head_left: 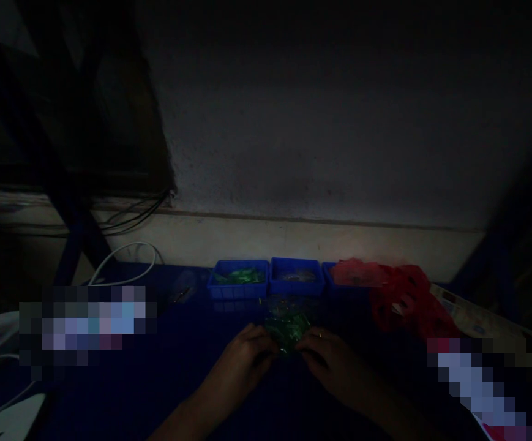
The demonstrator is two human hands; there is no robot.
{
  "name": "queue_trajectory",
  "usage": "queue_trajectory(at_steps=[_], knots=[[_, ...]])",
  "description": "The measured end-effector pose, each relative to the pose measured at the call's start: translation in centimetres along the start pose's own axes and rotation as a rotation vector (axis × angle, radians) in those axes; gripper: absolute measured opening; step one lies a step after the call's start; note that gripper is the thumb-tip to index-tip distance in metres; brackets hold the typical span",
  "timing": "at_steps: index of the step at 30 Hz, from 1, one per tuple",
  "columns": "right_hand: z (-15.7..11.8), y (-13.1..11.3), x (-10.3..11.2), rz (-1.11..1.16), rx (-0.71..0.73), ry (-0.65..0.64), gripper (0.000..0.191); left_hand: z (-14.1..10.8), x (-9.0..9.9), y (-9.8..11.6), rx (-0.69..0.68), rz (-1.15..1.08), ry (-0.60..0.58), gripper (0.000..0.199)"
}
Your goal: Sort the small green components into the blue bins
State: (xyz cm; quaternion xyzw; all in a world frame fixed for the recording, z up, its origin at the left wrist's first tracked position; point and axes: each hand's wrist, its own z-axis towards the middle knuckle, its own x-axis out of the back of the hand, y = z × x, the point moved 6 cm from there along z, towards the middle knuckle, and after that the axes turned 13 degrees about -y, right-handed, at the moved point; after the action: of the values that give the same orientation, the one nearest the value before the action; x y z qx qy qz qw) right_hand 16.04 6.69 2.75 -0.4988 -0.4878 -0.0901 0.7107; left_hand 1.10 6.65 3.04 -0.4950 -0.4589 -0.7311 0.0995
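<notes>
A clear plastic bag with shiny green pieces [288, 331] is between my two hands, low in the middle of the dim view. My left hand [251, 352] pinches its left side with bent fingers. On the other side my right hand [323, 355], with a ring on one finger, grips the bag's right edge. Just behind stand three blue bins: the left bin [236, 294] holds green packets, the middle bin [297, 287] holds clear or greyish pieces too dark to make out, and the right bin [327, 275] is partly covered by red plastic.
A crumpled red plastic bag [412, 300] lies right of the bins, beside a power strip [477, 315]. A small clear bag [183, 291] lies left of them. A white cable [130, 245] loops at the left. The wall rises behind the blue table [155, 380].
</notes>
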Motion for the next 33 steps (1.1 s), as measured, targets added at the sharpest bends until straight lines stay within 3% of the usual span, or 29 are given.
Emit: queue_trajectory(at_steps=[6,13,24,28,33], knots=[[0.1,0.0,-0.1,-0.009,-0.009,-0.001,0.028,-0.2,-0.1,-0.5,-0.008,-0.050,0.036,0.025],[0.0,-0.2,-0.1,-0.045,-0.026,-0.026,0.028,-0.1,0.0,-0.4,0.020,-0.107,-0.027,0.018],[0.0,0.1,-0.3,-0.042,-0.012,-0.019,0.029,-0.5,1.3,0.0,0.073,-0.227,0.101,0.014],[0.0,0.1,-0.1,-0.036,-0.027,0.028,0.025,-0.6,1.7,-0.1,0.115,-0.390,0.178,0.013],[-0.1,0.3,0.2,0.068,-0.080,0.123,0.022,-0.4,1.0,-0.4,0.142,-0.725,0.166,0.018]])
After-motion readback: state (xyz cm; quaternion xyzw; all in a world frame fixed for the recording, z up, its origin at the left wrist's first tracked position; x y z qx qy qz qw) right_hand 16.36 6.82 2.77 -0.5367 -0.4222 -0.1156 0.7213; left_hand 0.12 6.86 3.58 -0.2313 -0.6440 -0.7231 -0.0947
